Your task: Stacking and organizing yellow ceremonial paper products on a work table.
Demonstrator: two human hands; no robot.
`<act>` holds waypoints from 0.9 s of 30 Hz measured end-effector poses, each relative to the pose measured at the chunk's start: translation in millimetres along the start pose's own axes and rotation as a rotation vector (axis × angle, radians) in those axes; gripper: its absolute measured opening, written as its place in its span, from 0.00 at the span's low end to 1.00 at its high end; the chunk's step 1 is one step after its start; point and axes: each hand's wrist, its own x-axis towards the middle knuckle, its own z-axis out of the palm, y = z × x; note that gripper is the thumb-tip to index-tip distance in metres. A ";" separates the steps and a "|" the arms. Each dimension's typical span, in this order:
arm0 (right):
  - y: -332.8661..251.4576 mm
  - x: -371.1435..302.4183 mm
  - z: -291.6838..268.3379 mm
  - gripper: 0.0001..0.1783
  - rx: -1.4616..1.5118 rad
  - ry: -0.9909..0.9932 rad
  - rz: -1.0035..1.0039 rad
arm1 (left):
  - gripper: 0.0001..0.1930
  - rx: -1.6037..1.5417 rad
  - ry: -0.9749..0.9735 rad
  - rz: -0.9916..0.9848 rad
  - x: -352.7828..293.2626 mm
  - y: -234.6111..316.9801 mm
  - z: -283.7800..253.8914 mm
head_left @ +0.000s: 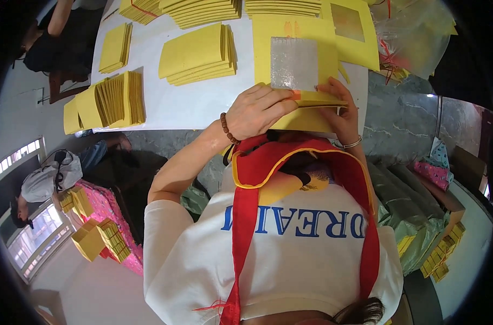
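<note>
A yellow paper sheet (262,59) lies at the near edge of the white table, in front of me. On it is a shiny whitish rectangular patch (294,62). The sheet's near part is raised as a folded flap (322,101). My left hand (260,108) grips this flap from the left with its fingers bent over it, close to a small orange mark. At the flap's right end, my right hand (341,111) holds it between thumb and fingers. Part of the sheet's near side is hidden behind my hands.
Yellow folded-paper stacks stand on the white table (149,103): one mid-table (195,54), another fanned at left (108,103), several at the far edge. Another windowed yellow sheet (360,49) lies far right, beside a clear plastic bag (414,32). Other people are at left.
</note>
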 end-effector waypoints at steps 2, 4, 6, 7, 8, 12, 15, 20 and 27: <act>1.5 -0.1 0.0 0.37 -0.002 0.006 0.014 | 0.10 -0.011 0.022 -0.017 0.0 -0.7 0.9; 4.2 0.3 -1.4 0.34 -0.048 0.012 -0.017 | 0.12 -0.053 0.000 -0.110 2.2 -0.1 -0.4; 4.1 2.4 -2.5 0.33 -0.151 0.009 -0.080 | 0.12 -0.064 -0.021 -0.100 2.5 -5.0 2.3; 3.8 3.8 -2.8 0.31 -0.256 0.003 -0.150 | 0.12 -0.070 -0.039 -0.089 2.5 -7.2 3.3; 3.8 5.0 -2.6 0.31 -0.254 0.004 -0.145 | 0.12 -0.074 -0.043 -0.092 2.6 -8.3 3.5; 0.0 8.3 -3.1 0.29 -0.301 0.001 -0.158 | 0.12 -0.159 -0.042 -0.158 6.1 -10.8 3.5; -1.6 8.6 -2.9 0.28 -0.301 0.000 -0.138 | 0.12 -0.236 -0.055 -0.210 8.3 -13.8 2.0; -2.7 8.4 -2.7 0.27 -0.305 -0.010 -0.135 | 0.11 -0.291 -0.078 -0.242 9.6 -17.8 1.4; -8.2 6.1 4.6 0.31 -0.156 0.052 -0.019 | 0.10 -0.345 -0.077 -0.282 10.5 -15.8 -1.4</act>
